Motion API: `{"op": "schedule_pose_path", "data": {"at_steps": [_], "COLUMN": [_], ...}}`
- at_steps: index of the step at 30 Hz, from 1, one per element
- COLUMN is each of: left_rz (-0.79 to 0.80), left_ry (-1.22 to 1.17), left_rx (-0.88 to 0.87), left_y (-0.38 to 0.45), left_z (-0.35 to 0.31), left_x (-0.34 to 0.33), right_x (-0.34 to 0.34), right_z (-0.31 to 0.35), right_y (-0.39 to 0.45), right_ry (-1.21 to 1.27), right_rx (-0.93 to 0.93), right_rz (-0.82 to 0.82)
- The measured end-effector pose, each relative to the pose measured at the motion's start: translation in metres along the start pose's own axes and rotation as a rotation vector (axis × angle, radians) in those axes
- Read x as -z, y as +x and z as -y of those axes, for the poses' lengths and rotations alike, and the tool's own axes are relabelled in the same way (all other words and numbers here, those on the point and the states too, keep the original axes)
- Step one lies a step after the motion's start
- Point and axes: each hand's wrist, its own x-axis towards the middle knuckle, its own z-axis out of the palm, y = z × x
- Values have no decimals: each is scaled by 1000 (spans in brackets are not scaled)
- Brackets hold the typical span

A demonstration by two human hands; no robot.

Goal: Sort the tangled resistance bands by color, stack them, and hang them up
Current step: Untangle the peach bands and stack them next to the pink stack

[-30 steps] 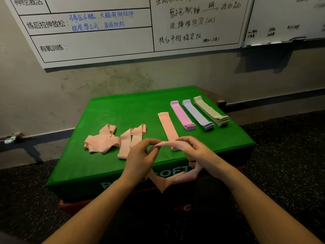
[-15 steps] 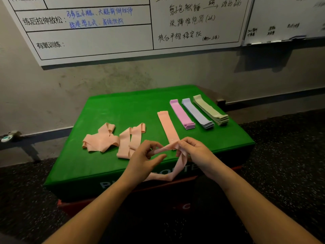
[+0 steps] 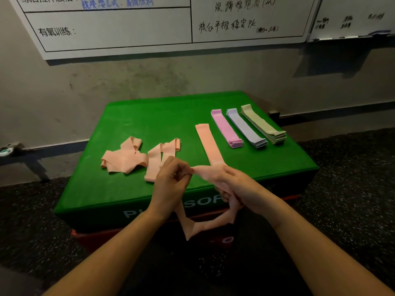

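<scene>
Both hands hold one peach resistance band (image 3: 205,225) over the front edge of the green box (image 3: 149,124). My left hand (image 3: 171,184) pinches its left end, and my right hand (image 3: 237,189) grips the other part while the loop hangs twisted below. One flat peach band (image 3: 206,142) lies on the box just beyond my right hand. Two tangled peach bands lie to the left, one crumpled (image 3: 124,157) and one folded (image 3: 160,154). Neat stacks of pink (image 3: 226,129), lavender (image 3: 245,129) and olive bands (image 3: 263,124) sit at the right.
The green box stands against a grey wall with whiteboards (image 3: 117,24) above. Dark speckled floor (image 3: 352,189) surrounds it. A red box edge (image 3: 89,236) shows beneath the green one. A small grey object (image 3: 8,149) is at the wall's base, far left.
The held peach band hangs lower and more stretched out than half a second ago. My view has dropped slightly.
</scene>
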Motion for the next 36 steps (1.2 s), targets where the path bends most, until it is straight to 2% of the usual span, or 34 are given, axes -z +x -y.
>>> {"op": "schedule_pose_path", "data": {"at_steps": [4,9,12,14,17,19,22,25,28,31,36], "left_rz": [52,173,198,211,175,115,111,231,310,274,50], "left_ry": [76,-39,-45,-27,75,84,-81,-272,-292,-322,-167], "left_rx": [-87,24,93,129,61,50,114,225,170,100,13], "left_y": [-1,-6,-6,-4,-1,1,1,-1,-7,-9,2], "left_z": [7,13,21,29,39,40,37,31,33,34,34], "left_x": [-6,-8,-9,-9,-12,-13,-14,-13,-15,-16,-17], "right_x": [-8,-13,-15,-12,-6,-5,-3,1,6,13,20], "right_z": [7,7,10,8,-1,-3,-1,-2,-4,-7,-8], "right_y": [5,21,24,26,29,30,31,33,36,35,30], "right_ry": [-27,133,333,361,307,315,388,507,567,569,526], "right_rx": [58,157,143,109,82,59,63,84,114,116,54], "right_rz": [-21,-78,-92,-77,-4,-25,-94,-131,-124,-96,-53]}}
